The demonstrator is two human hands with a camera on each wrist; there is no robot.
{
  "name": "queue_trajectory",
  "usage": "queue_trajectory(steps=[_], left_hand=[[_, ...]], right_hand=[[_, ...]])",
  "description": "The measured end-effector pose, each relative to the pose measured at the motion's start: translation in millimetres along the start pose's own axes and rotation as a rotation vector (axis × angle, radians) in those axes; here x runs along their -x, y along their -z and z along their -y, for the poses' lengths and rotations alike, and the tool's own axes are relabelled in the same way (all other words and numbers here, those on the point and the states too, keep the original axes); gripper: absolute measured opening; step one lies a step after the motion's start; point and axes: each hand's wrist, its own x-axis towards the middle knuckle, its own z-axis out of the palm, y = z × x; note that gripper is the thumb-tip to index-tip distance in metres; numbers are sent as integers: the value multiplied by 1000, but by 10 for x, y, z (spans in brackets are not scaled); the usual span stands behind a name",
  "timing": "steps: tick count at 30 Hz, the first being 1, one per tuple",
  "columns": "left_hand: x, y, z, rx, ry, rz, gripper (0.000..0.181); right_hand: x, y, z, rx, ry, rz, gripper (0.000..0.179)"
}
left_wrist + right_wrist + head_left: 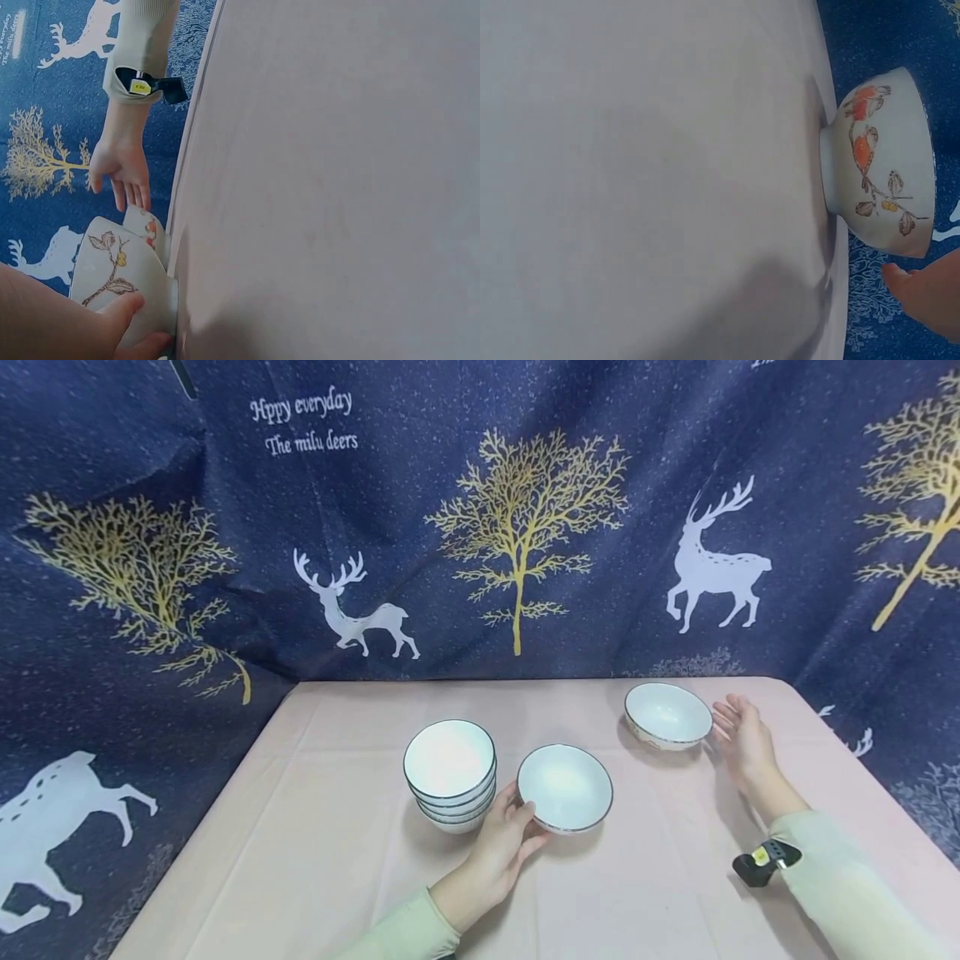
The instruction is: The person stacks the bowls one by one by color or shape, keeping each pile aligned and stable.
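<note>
A white bowl (565, 787) with a dark rim stands at the table's middle; my left hand (504, 839) grips its near-left side, thumb on the rim. In the left wrist view the same bowl (120, 277) shows a leaf pattern under my fingers (124, 311). A stack of like bowls (450, 774) stands just left of it. Another bowl (667, 716) sits at the back right, painted with orange birds (881, 161). My right hand (742, 739) hovers open just right of it, fingers straight, not touching. It also shows far off in the left wrist view (120, 171).
A pink cloth covers the table (315, 860). A dark blue curtain (517, 527) with deer and golden trees hangs close behind and at both sides. A small black camera (765, 862) sits on my right wrist.
</note>
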Motion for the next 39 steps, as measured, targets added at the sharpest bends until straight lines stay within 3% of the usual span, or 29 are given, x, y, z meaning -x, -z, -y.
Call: queue_trajectory(steps=[6,12,22,30,39], left_hand=[[-4,6,3,-2,6,-8,63],[-9,7,9,4,9,-6,64],[-24,8,15,26,12,-10,64],[-25,9,12,23,7,-13,65],[-11,11,2,21,8,-10,66]], right_hand=[[-34,-19,-46,16,-29,2,66],[-81,-26,-131,131,-48,14,64],[-86,-66,-225,231,-69,36,63],[-63,-62,-226,118,-145,76,59],[-37,-14,-223,120,-183,74,60]])
